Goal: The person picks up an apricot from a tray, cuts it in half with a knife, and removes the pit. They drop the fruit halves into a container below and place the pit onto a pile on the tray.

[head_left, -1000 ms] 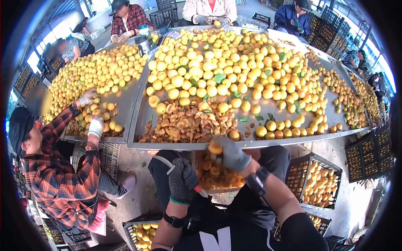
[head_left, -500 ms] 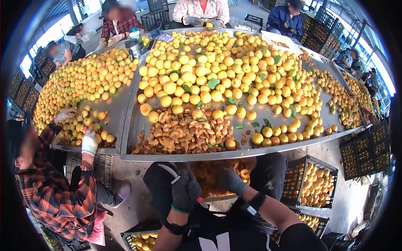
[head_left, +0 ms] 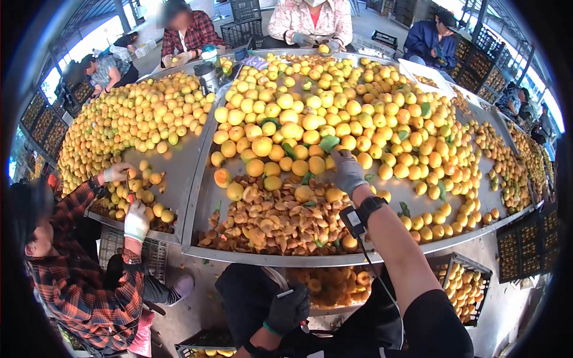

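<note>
My left hand (head_left: 287, 310), in a dark glove, is closed low over my lap, below the table edge. It grips a small tool (head_left: 304, 326) with a red part and a pale tip, mostly hidden by the fingers. My right hand (head_left: 348, 172), in a grey glove, is stretched over the metal table (head_left: 262, 258). Its fingers point away from me, apart, at the near side of the yellow fruit heap (head_left: 376, 119), beside a green leaf (head_left: 329, 143). Nothing shows in it. A pile of opened, brownish fruit pieces (head_left: 268, 209) lies to its left.
A crate of opened fruit (head_left: 331, 286) stands below the table edge, between my legs. Another fruit crate (head_left: 465, 286) is at the right. A co-worker in a plaid shirt (head_left: 89, 292) sits at the left; others work across the table. A metal divider (head_left: 200, 155) splits the table.
My right hand has moved up from the crate below the table to the fruit heap. My left hand has moved slightly down and right in view, still closed. The view has shifted.
</note>
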Demonstrator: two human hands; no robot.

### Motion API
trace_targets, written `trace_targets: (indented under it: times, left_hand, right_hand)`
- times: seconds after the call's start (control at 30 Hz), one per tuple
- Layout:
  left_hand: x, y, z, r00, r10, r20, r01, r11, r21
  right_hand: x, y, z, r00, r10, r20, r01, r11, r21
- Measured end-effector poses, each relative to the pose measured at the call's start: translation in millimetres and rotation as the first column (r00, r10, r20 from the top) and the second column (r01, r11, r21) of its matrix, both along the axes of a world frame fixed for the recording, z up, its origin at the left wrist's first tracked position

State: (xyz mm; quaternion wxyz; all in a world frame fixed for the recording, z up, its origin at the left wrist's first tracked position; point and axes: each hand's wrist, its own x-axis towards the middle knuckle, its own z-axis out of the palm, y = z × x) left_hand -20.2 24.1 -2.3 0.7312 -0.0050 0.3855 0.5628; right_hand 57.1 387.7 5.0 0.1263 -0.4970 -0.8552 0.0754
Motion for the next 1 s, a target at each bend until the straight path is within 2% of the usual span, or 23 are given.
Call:
trace_targets:
  times: [0.1,0.17,0.2,0.27,0.3,0.33,0.37,0.4,0.43,0.47,0.5,0.53,0.57,0.63,0.67,0.7,0.73,0.77,0.8,0.87,0.93,0.97,1.0]
  left_hand:
    - [3,5,10,0.999,0.032,-0.017,-0.033,0.999,-0.04]
    - [4,7,17,0.992,0.036,-0.12,-0.044,0.997,-0.059]
    - [4,7,16,0.993,0.034,-0.115,-0.042,0.997,-0.062]
    - [2,5,11,0.956,-0.01,-0.293,0.01,1.0,0.0]
    - [2,6,4,0.957,-0.017,-0.29,0.016,1.0,-0.004]
    - [3,6,-6,0.99,0.1,-0.098,-0.107,0.992,-0.067]
    - [4,5,-9,0.969,0.23,0.085,-0.216,0.964,-0.153]
    - [7,6,-4,0.971,0.226,0.083,-0.21,0.964,-0.161]
    - [10,7,3,0.729,0.049,-0.683,-0.006,0.998,0.065]
    - [13,6,9,-0.03,0.069,-0.997,0.307,0.95,0.057]
    - [17,5,11,-0.033,0.061,-0.998,0.304,0.951,0.048]
    - [21,1,10,-0.178,0.082,-0.981,0.386,0.923,0.007]
    - [25,-2,11,-0.318,0.117,-0.941,0.463,0.885,-0.046]
    - [34,-9,19,-0.263,0.138,-0.955,0.513,0.859,-0.017]
    - [38,-11,25,-0.2,0.16,-0.967,0.558,0.829,0.022]
    - [36,-11,43,-0.068,-0.049,-0.996,0.597,0.798,-0.08]
    - [32,-16,49,-0.074,-0.049,-0.996,0.599,0.796,-0.083]
    - [28,-20,54,0.266,-0.357,-0.896,0.65,0.752,-0.107]
    - [26,-24,57,0.527,-0.609,-0.593,0.704,0.704,-0.098]
    - [29,-37,37,0.521,-0.495,-0.695,0.692,0.722,0.004]
    - [33,-43,33,0.512,-0.365,-0.777,0.681,0.725,0.108]
    - [35,-44,32,0.202,-0.075,-0.977,0.667,0.741,0.081]
    - [38,-44,34,-0.161,0.222,-0.962,0.644,0.762,0.068]
  right_hand:
    - [-9,3,3,0.998,-0.066,0.0,0.066,0.993,-0.101]
    - [2,-13,13,0.945,-0.057,-0.323,0.032,0.996,-0.083]
    - [11,-23,12,0.946,-0.06,-0.317,0.034,0.996,-0.085]
    - [37,-58,7,0.531,-0.16,-0.832,-0.305,0.88,-0.364]
    - [54,-89,17,0.595,-0.094,-0.798,-0.322,0.882,-0.344]
    - [71,-124,30,0.653,-0.03,-0.756,-0.341,0.881,-0.329]
    - [84,-158,33,0.538,-0.246,-0.806,-0.488,0.689,-0.536]
    - [94,-188,34,0.439,-0.475,-0.762,-0.639,0.431,-0.637]
    - [102,-212,34,0.442,-0.527,-0.726,-0.693,0.314,-0.649]
    - [108,-234,32,0.448,-0.572,-0.687,-0.741,0.192,-0.644]
    - [110,-257,20,0.414,-0.565,-0.714,-0.722,0.274,-0.636]
    - [107,-274,44,0.423,-0.61,-0.67,-0.691,0.26,-0.674]
    - [111,-286,27,0.485,-0.498,-0.719,-0.641,0.357,-0.679]
    - [116,-303,15,0.543,-0.38,-0.749,-0.594,0.457,-0.663]
    - [120,-309,14,0.43,-0.482,-0.764,-0.63,0.446,-0.636]
    - [122,-314,16,0.307,-0.575,-0.759,-0.665,0.441,-0.603]
    - [125,-314,20,0.301,-0.575,-0.761,-0.667,0.443,-0.599]
    - [131,-308,25,0.345,-0.334,-0.877,-0.653,0.586,-0.48]
    - [138,-304,28,0.39,-0.072,-0.918,-0.644,0.691,-0.328]
    - [146,-309,31,0.36,0.049,-0.932,-0.679,0.699,-0.225]
    - [147,-323,59,0.213,-0.596,-0.775,-0.79,0.361,-0.495]
    - [150,-324,53,0.259,-0.6,-0.757,-0.752,0.367,-0.547]
    - [154,-327,52,0.257,-0.603,-0.755,-0.751,0.367,-0.549]
